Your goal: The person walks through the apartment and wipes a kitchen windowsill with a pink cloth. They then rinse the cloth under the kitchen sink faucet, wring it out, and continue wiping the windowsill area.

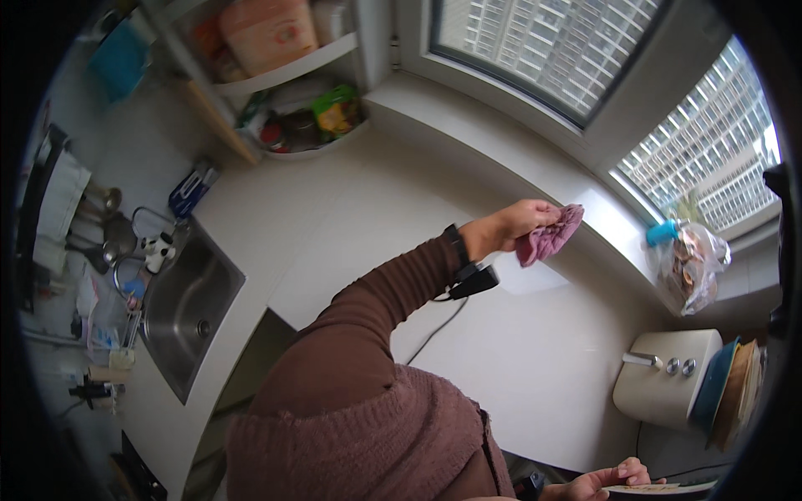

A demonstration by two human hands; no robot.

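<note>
My left hand (517,228) grips a crumpled pink-purple cloth (550,236) above the white countertop, close to the window sill. A black strap circles that wrist, with a small black box (474,282) hanging below it and a cable running down. At the bottom right, my right hand (601,481) has its fingers bent at the edge of a flat, light-topped object (667,488) with a dark side. The frame's rim cuts that object off, so its kind cannot be told.
A steel sink (194,313) lies at left, with utensils on the wall beyond. A corner shelf (288,69) holds packages. On the window sill (501,134) sits a plastic bag (688,269) with a blue-topped item. An air fryer (667,376) stands at right beside upright boards or trays (730,388).
</note>
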